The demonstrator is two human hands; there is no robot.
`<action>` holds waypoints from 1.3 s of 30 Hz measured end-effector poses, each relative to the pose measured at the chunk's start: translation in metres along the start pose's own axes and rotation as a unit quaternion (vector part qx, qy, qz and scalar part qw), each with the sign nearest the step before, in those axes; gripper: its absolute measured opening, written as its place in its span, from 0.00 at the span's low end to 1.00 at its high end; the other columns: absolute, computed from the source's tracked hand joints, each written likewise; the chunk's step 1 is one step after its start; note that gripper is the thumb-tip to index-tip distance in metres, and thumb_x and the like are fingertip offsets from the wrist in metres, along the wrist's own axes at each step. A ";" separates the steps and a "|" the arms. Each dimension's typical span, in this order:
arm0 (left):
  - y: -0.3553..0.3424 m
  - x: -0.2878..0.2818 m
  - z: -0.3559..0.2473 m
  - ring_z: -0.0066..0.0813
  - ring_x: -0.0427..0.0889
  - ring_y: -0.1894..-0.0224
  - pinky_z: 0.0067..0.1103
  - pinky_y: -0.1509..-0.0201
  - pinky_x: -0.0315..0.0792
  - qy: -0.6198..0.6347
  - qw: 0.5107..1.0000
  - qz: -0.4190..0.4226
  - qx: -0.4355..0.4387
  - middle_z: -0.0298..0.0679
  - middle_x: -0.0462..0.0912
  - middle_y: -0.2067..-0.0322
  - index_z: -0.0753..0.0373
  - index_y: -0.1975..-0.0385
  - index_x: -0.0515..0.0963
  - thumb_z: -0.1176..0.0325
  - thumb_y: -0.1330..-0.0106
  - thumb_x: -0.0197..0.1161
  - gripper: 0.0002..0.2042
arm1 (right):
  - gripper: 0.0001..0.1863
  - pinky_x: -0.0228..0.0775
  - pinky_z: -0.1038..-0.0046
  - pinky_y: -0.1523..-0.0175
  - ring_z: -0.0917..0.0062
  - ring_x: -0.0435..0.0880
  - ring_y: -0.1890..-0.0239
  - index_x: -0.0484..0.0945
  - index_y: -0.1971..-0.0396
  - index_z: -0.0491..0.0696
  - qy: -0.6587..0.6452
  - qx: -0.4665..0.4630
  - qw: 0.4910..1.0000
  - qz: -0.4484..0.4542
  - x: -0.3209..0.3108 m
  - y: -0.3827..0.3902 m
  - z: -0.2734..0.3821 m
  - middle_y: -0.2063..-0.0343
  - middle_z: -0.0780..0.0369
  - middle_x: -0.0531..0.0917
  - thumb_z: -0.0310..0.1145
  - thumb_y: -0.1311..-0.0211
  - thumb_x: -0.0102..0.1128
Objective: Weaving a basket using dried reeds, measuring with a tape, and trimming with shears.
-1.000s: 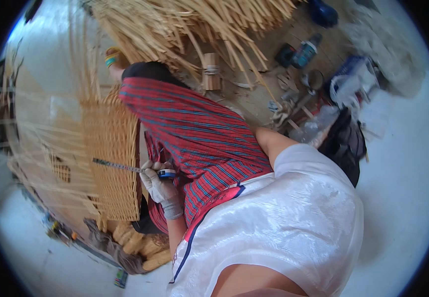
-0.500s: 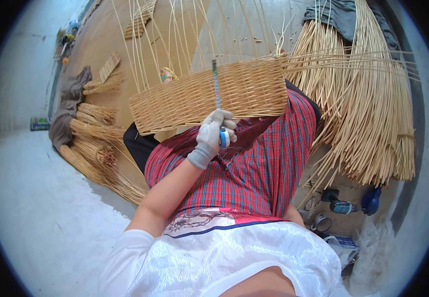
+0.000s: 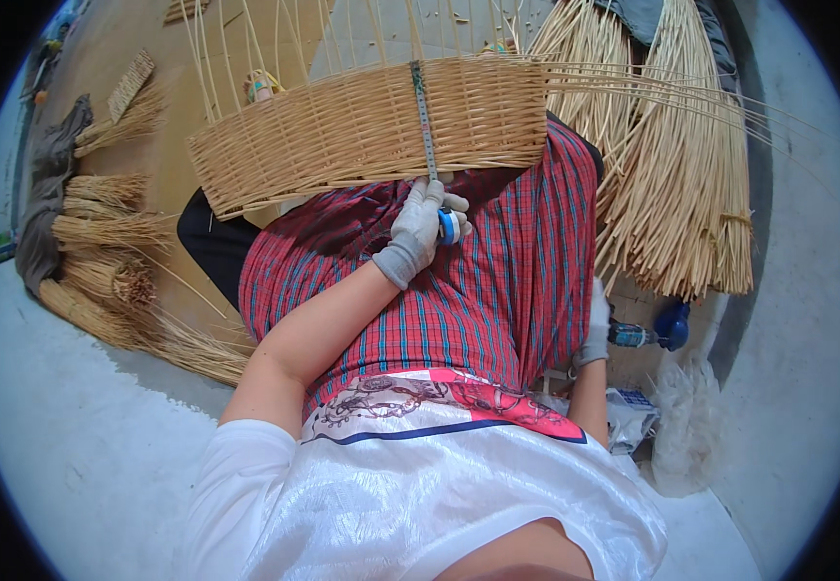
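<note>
A woven wicker panel (image 3: 342, 131) lies tilted across my lap, its long uncut stakes rising from the far edge. My left hand (image 3: 422, 221), in a pale grey knit glove, is at the panel's near edge and closed round a blue and white tape measure (image 3: 449, 227). The tape's blade (image 3: 426, 121) runs out over the weave to the far edge. Low at the right, my gloved right hand (image 3: 594, 327) is down beside my thigh; its fingers are partly hidden behind the red plaid cloth (image 3: 497, 281), so their grip does not show.
Large bundles of peeled rods (image 3: 676, 165) lie at the right, and several smaller bundles (image 3: 110, 232) at the left beside a dark cloth (image 3: 52, 160). Near my right hand are a teal and black tool (image 3: 630, 334), a blue object (image 3: 672, 324) and a clear plastic bag (image 3: 688, 426).
The whole view has shifted, so the panel and bundles appear farther left and higher. My right hand has come into view beside my thigh. My left hand still holds the tape measure against the panel.
</note>
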State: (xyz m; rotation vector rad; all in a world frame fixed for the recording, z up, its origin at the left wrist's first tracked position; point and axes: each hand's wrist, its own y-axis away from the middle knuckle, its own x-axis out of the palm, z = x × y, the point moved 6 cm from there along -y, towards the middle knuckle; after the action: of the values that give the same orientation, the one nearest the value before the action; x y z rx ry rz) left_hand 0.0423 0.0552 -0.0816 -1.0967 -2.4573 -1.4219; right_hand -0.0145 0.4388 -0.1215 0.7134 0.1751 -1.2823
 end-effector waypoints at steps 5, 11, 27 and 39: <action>-0.007 0.001 0.003 0.29 0.81 0.77 0.32 0.73 0.84 0.010 0.998 0.054 -0.006 0.42 0.81 0.69 0.57 0.47 0.65 0.59 0.21 0.46 0.12 | 0.14 0.73 0.58 0.51 0.51 0.83 0.54 0.76 0.50 0.48 0.299 -0.011 0.939 -0.170 -0.090 -0.001 0.107 0.57 0.49 0.84 0.39 0.30 0.54; -0.009 -0.002 0.000 0.31 0.82 0.78 0.31 0.73 0.83 0.019 0.997 0.068 0.012 0.43 0.82 0.70 0.59 0.48 0.66 0.58 0.21 0.46 0.12 | 0.14 0.49 0.89 0.80 0.96 0.60 0.83 0.76 0.49 0.52 -0.170 -0.027 0.978 -0.116 -0.088 0.002 0.174 0.77 0.74 0.72 0.43 0.22 0.48; 0.036 -0.086 -0.070 0.22 0.76 0.82 0.21 0.77 0.75 -0.041 0.992 0.008 0.119 0.37 0.80 0.75 0.63 0.60 0.76 0.57 0.21 0.49 0.16 | 0.51 0.57 0.65 0.29 0.62 0.65 0.30 0.47 0.23 0.50 0.098 -0.180 0.978 -0.031 0.048 0.000 0.172 0.29 0.51 0.62 0.42 0.39 0.70; 0.050 -0.152 -0.102 0.23 0.76 0.84 0.23 0.81 0.76 0.058 0.981 -0.090 0.161 0.38 0.80 0.76 0.63 0.59 0.75 0.56 0.21 0.48 0.16 | 0.16 0.63 0.86 0.70 0.93 0.69 0.74 0.77 0.44 0.45 -0.140 -0.156 0.976 0.062 0.097 -0.009 0.263 0.70 0.73 0.77 0.33 0.28 0.60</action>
State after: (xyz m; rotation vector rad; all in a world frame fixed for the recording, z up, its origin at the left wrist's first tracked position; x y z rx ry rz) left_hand 0.1594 -0.0910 -0.0518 -0.7219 -2.6317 -1.0371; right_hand -0.0621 0.2083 0.0307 0.2664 0.0954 -1.1869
